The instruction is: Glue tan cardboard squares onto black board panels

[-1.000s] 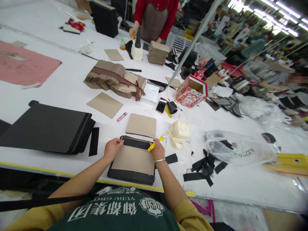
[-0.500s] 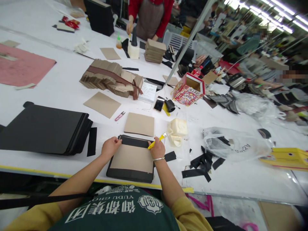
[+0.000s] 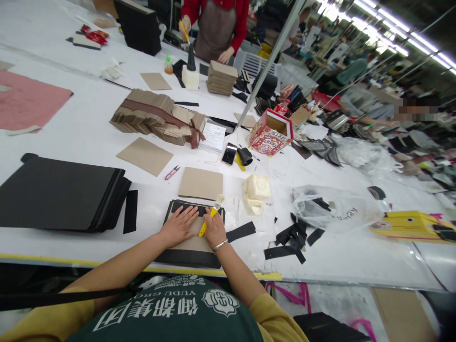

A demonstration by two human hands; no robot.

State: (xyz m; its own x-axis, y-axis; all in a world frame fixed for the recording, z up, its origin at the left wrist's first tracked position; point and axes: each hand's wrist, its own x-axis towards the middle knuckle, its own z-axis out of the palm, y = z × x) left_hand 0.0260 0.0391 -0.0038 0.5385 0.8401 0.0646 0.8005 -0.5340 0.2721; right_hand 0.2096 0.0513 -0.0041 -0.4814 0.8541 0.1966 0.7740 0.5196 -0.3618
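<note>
My left hand lies flat with fingers spread on a brown board, which rests on a black sheet at the table's front edge. In my right hand is a yellow-handled paintbrush, bristles pointing up and away; that hand presses on the right part of the same board. Beyond the sheet lies another brown board. To the right stands a whitish, glue-smeared container. A black strip sits beside my right hand.
Stacked black sheets and a black strip are on the left. Thread snips, a phone and a red box lie further back. Black scraps and a plastic bag are on the right. A co-worker stands opposite.
My left hand has moved from the black sheet's far left corner onto the board and flattened out. My right hand, with the paintbrush, has shifted left and nearer onto the board.
</note>
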